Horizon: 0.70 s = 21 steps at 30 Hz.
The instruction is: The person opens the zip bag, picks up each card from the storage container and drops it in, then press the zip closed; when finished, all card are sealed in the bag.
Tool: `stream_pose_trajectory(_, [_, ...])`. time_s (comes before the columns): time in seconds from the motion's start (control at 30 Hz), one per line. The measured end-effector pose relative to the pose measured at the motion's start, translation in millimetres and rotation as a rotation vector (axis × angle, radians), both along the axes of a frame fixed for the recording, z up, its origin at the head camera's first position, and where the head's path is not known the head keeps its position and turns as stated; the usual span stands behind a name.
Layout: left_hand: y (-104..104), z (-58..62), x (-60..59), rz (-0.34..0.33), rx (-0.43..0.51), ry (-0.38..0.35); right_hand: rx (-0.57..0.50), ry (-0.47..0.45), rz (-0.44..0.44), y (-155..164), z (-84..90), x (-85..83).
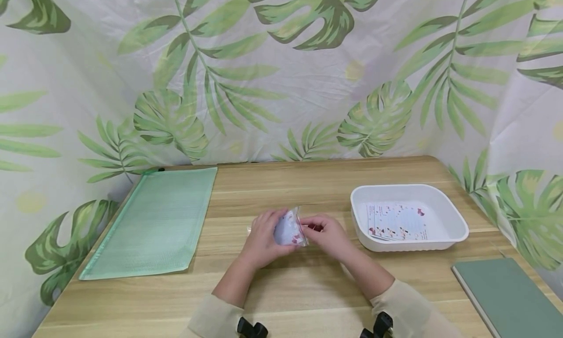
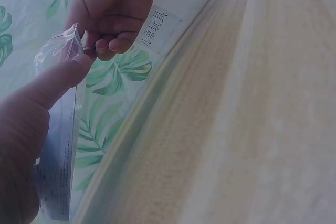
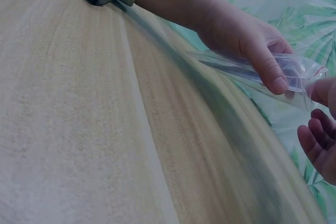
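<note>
At the far left, a green mesh pouch [image 1: 154, 220] lay flat on the desk [image 1: 272, 181]. To its right, the left hand [image 1: 261, 235] was curled round a small clear bag [image 1: 296, 213], the thumb along the near side and the fingers behind. The bag was held up over the middle of the desk, with a printed card stack [image 1: 287, 229] inside it and a red strip [image 1: 301, 225] along the end facing right. At that end the right hand [image 1: 323, 233] pinched the edge between thumb and forefinger, its other fingers loosely bent and clear of the plastic.

The step in hand appeared to be work along the bag's mouth. Done well, it called for a light, steady left grip, firm enough to stop the cards from sliding yet not so tight as to buckle them. The right pinch was best kept on the strip itself, moving in short stages from one corner, with the film drawn flat so that no card edge caught.

Farther right stood a white tray [image 1: 446, 225] with more cards [image 1: 398, 223] fanned inside; nearest the right edge lay a green notebook [image 1: 510, 294].
</note>
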<state>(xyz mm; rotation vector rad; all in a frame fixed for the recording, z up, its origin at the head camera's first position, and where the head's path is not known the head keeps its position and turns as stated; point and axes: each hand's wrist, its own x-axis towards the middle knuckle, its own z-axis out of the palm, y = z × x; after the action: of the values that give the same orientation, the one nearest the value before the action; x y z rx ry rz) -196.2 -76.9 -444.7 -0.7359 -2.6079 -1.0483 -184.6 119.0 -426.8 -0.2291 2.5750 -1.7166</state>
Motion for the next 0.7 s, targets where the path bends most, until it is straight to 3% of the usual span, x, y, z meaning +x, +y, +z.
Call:
stream_pose_trajectory(0.17, [-0.1, 0.3, 0.5, 0.002, 0.007, -0.023, -0.003, -0.017, 0.018, 6.4, 5.7, -0.8])
stream_pose_trajectory(0.3, [0.7, -0.1, -0.2, 0.013, 0.012, -0.058, 0.010, 0.025, 0.008, 26.1, 16.8, -0.7])
stream_pose_trajectory(0.5, [1.7, -0.5, -1.4, 0.025, 0.014, -0.066, 0.132, 0.093, -0.104, 81.7, 35.0, -8.2])
stream_pose_trajectory(0.7, [1.7, -0.2, -1.3, 0.028, 0.017, -0.062, 0.305, 0.040, -0.240, 145.3, 42.3, -24.4])
